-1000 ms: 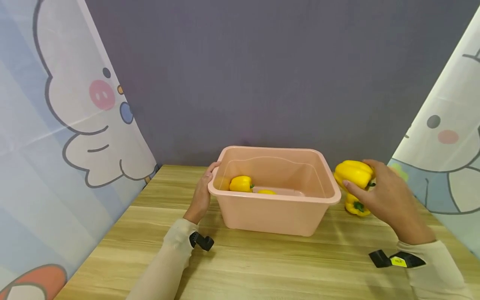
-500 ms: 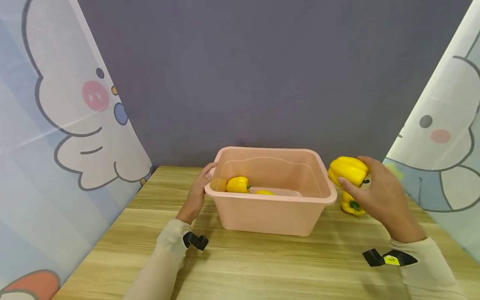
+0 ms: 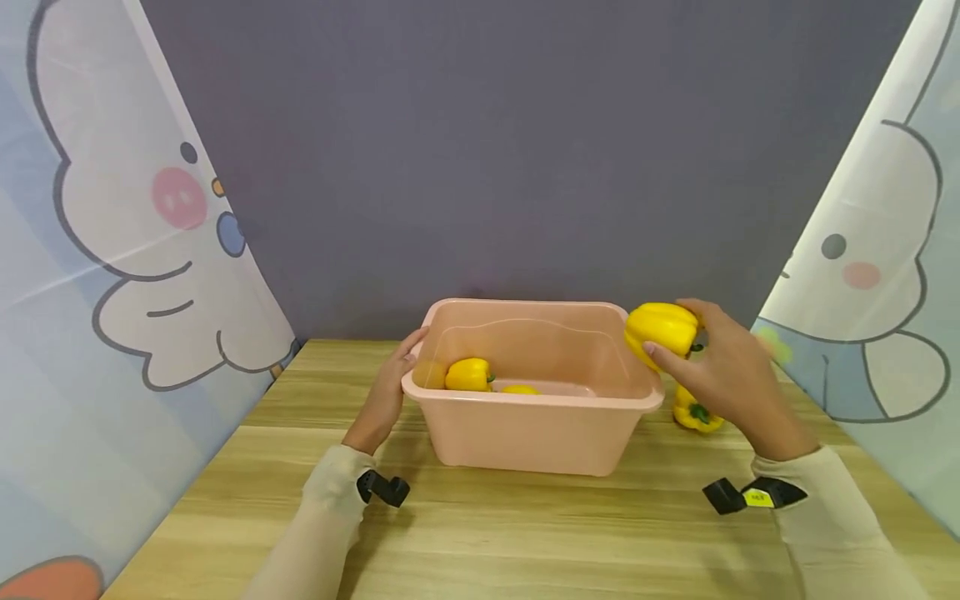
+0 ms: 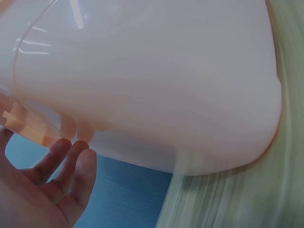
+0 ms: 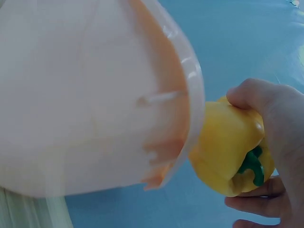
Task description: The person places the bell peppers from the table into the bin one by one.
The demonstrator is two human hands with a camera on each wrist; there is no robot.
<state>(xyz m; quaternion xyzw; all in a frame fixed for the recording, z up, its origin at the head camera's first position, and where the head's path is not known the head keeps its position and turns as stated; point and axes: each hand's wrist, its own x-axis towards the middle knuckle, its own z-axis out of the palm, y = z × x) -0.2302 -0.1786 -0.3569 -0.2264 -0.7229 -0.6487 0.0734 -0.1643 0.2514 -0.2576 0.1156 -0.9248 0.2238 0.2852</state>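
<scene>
A pink plastic tub (image 3: 525,433) stands on the table with two yellow bell peppers inside, one bell pepper (image 3: 468,375) whole in view and the other bell pepper (image 3: 521,389) mostly behind the front wall. My left hand (image 3: 382,396) is at the tub's left end; in the left wrist view its fingertips (image 4: 85,164) touch the outer wall below the rim. Raised beside the tub's right rim, a yellow bell pepper (image 3: 663,329) with a green stem is held between the thumb and fingers of my right hand (image 3: 723,367). The right wrist view shows this pepper overlapping the rim's outer edge.
Another yellow bell pepper (image 3: 696,412) lies on the wooden table (image 3: 480,533) right of the tub, partly covered by my right hand. A dark grey panel (image 3: 510,150) rises behind, with cartoon-printed sheets (image 3: 172,333) at both sides.
My right hand has carried the bell pepper leftward and slightly up, to the tub's right rim. My left hand stays at the tub's left end. The head view has shifted a little.
</scene>
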